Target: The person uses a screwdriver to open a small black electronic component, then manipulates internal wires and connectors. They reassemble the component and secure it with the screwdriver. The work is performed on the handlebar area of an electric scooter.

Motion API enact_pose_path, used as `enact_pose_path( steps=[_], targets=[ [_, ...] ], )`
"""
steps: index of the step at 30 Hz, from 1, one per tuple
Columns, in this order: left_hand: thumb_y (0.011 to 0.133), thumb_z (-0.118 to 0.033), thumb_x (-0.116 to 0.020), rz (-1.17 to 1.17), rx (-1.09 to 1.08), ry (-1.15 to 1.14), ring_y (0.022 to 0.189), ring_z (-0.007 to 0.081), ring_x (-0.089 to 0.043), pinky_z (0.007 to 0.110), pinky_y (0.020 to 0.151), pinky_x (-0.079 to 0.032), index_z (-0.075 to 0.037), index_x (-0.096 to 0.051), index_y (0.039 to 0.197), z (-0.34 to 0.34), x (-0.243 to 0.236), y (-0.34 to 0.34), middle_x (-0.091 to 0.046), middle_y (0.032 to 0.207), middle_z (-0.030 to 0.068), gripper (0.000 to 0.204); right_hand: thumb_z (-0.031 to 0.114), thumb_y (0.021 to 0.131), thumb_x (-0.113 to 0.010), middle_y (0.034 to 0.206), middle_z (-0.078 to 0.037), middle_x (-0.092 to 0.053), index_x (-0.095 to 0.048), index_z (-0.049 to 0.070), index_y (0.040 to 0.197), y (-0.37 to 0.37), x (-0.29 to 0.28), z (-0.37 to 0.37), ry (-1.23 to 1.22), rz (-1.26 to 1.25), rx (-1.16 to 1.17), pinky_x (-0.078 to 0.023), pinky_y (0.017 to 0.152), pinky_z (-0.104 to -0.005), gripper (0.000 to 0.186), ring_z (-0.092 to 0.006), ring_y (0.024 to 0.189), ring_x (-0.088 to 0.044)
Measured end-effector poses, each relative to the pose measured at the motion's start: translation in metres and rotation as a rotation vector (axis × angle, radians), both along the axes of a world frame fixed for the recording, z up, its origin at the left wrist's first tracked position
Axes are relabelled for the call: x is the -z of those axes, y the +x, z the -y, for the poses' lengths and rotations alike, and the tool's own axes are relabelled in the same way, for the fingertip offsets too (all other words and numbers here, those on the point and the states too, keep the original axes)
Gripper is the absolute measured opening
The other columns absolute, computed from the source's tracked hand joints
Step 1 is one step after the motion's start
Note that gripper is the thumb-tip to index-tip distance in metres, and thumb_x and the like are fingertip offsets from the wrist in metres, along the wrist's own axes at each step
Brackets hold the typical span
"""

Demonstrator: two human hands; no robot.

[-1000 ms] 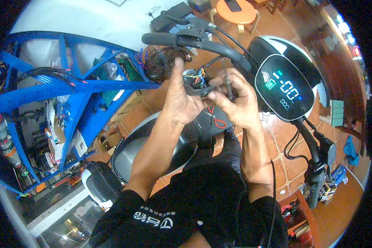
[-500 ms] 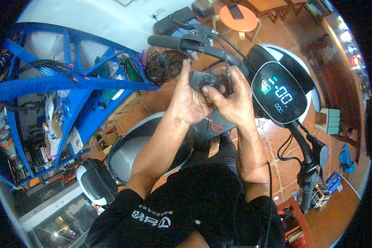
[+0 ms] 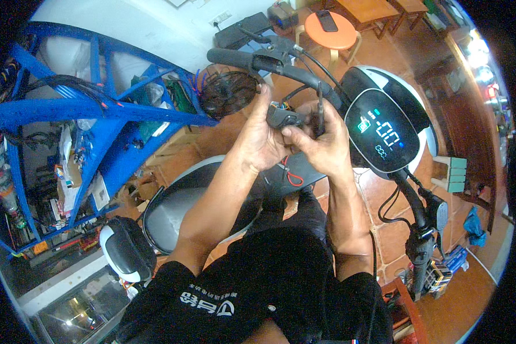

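In front of me both hands work on a small black handlebar switch housing (image 3: 285,118), with coloured wires showing at its upper end. My left hand (image 3: 259,137) supports it from the left, palm up, its thumb stretched upward beside the housing. My right hand (image 3: 328,140) is closed around the other side, its thumb pressing on the near face. A slim dark rod-like piece (image 3: 320,109) stands up at the right fingers; whether it is a tool or a cable I cannot tell. Just beyond is the black left handlebar grip (image 3: 230,57) of an electric scooter with its brake lever.
The scooter's lit display (image 3: 384,131) is to the right, its seat (image 3: 183,209) at lower left. A red wire loop (image 3: 292,179) lies below my hands. A blue rack (image 3: 97,114) with parts fills the left. An orange stool (image 3: 329,31) holding a phone stands far off.
The switch housing has tilted in my hands, so coloured wires now show at its top. My thumbs stay near the same places. The whole view has shifted slightly.
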State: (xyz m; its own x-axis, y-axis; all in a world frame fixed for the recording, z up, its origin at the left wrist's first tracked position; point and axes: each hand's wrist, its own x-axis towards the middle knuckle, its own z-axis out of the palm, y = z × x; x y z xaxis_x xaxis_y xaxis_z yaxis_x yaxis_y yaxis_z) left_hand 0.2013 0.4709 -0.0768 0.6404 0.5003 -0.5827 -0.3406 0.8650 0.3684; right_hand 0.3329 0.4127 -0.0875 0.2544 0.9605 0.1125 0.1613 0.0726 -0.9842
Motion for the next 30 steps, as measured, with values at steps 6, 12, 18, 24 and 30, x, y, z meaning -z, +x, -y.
enact_pose_path(
  steps=[6,12,18,24,30],
  targets=[
    [0.080,-0.076,-0.043,-0.036,0.047,0.066,0.072,0.0191,-0.067,0.036,0.074,-0.054,-0.004,-0.063,0.094,-0.002,0.016,-0.009,-0.067,0.075,0.0079,0.076,0.013,0.065,-0.082,0.074,-0.003,-0.056,-0.059,0.004,0.091,0.001,0.013,0.007,0.045,-0.120,-0.035,-0.044,0.058,-0.0281,0.036,-0.0128,0.063,-0.053],
    [0.081,-0.074,-0.045,-0.052,0.056,0.104,0.070,0.0187,-0.067,0.034,0.067,-0.056,-0.008,-0.059,0.093,-0.005,0.016,-0.010,-0.067,0.080,0.0085,0.069,0.010,0.068,-0.081,0.075,-0.001,-0.055,-0.058,0.002,0.088,-0.002,0.016,0.006,-0.026,-0.264,-0.074,-0.042,0.056,-0.0242,0.031,-0.0074,0.062,-0.050],
    [0.082,-0.072,-0.047,-0.051,-0.017,0.136,0.068,0.0190,-0.067,0.032,0.063,-0.057,-0.010,-0.059,0.093,-0.001,0.028,-0.010,-0.067,0.081,0.0087,0.064,0.013,0.065,-0.082,0.079,-0.009,-0.057,-0.059,0.002,0.091,-0.012,0.026,0.007,0.202,0.195,0.083,-0.047,0.058,-0.0319,0.036,-0.0214,0.065,-0.057],
    [0.084,-0.064,-0.053,-0.048,0.059,0.229,0.073,0.0243,-0.068,0.033,0.065,-0.057,-0.005,-0.058,0.106,-0.007,0.031,-0.016,-0.067,0.091,0.0128,0.063,0.027,0.080,-0.072,0.082,-0.010,-0.058,-0.054,0.000,0.106,-0.011,0.055,0.026,0.306,0.080,0.146,-0.048,0.061,-0.0328,0.042,-0.0196,0.069,-0.057],
    [0.084,-0.070,-0.043,0.024,-0.093,0.387,0.082,0.0313,-0.067,0.039,0.069,-0.057,-0.007,-0.054,0.118,-0.010,0.060,-0.029,-0.065,0.104,0.0193,0.072,0.026,0.095,-0.043,0.090,-0.018,-0.061,-0.049,-0.003,0.112,-0.019,0.253,0.095,-0.552,-0.026,0.057,-0.047,0.073,-0.0355,0.033,-0.0242,0.079,-0.059]
  ],
)
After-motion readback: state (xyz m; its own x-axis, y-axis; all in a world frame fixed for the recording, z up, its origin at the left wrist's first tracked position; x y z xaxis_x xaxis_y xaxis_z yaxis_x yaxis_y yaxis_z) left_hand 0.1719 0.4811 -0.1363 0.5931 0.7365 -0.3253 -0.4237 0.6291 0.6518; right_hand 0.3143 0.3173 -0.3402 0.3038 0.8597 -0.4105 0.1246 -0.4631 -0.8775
